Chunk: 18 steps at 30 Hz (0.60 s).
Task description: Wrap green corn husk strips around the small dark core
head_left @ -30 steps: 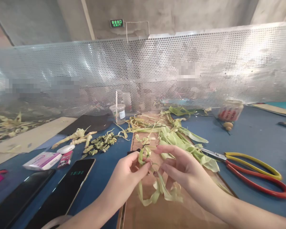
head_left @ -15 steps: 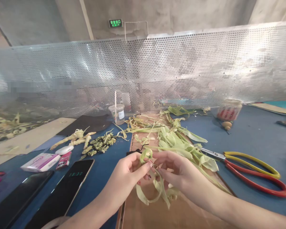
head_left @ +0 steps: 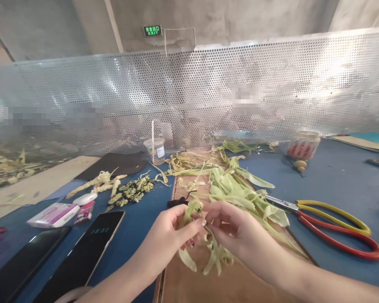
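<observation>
The knotted leaf strip [head_left: 195, 206] sits pinched between thumb and fingers of the left hand [head_left: 173, 227], its ends hanging below the fingertips. The right hand [head_left: 229, 223], fingers curled, nearly meets it; its exact grip cannot be told. Both forearms slant inward. Beyond the fingers lie pale green leaves [head_left: 230, 185]; scissors [head_left: 328, 225] rest right of them.

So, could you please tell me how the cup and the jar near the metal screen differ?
The cup has a straw standing in it; the jar shows none. The cup bears a white label, the jar red markings. Both are see-through and stand on the blue table.
</observation>
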{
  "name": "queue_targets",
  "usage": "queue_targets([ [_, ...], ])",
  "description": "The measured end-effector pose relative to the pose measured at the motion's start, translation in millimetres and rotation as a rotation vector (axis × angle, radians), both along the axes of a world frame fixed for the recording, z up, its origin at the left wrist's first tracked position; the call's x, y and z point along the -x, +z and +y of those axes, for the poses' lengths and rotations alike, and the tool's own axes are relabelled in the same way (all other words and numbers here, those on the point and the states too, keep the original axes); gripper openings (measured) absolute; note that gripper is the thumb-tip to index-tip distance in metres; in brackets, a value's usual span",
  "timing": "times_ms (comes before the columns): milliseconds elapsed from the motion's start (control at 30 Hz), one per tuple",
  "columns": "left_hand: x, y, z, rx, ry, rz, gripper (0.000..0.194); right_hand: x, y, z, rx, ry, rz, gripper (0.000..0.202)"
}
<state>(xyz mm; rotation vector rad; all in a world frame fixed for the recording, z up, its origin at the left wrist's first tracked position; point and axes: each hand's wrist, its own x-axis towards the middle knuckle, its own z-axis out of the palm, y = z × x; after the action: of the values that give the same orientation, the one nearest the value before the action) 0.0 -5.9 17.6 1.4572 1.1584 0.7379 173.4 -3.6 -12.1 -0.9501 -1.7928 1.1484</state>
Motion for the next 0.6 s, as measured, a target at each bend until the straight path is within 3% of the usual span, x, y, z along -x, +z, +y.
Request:
queue_targets([
  [233,-1.5,1.6,1.0,0.004,0.018,0.003,0.021,-0.2,-5.6,-0.4,-0.185,-0.085,-0.179,0.033],
  [433,-0.8,-1.4,1.4,-0.024,0.006,0.001,0.019,-2.6,0.7,-2.5,-0.286,-0.143,-0.242,0.027],
  [600,-1.0,-1.8,1.8,-0.037,0.032,0.064,0.019,-5.0,7.9,-1.0,-0.223,-0.138,-0.181,0.023],
])
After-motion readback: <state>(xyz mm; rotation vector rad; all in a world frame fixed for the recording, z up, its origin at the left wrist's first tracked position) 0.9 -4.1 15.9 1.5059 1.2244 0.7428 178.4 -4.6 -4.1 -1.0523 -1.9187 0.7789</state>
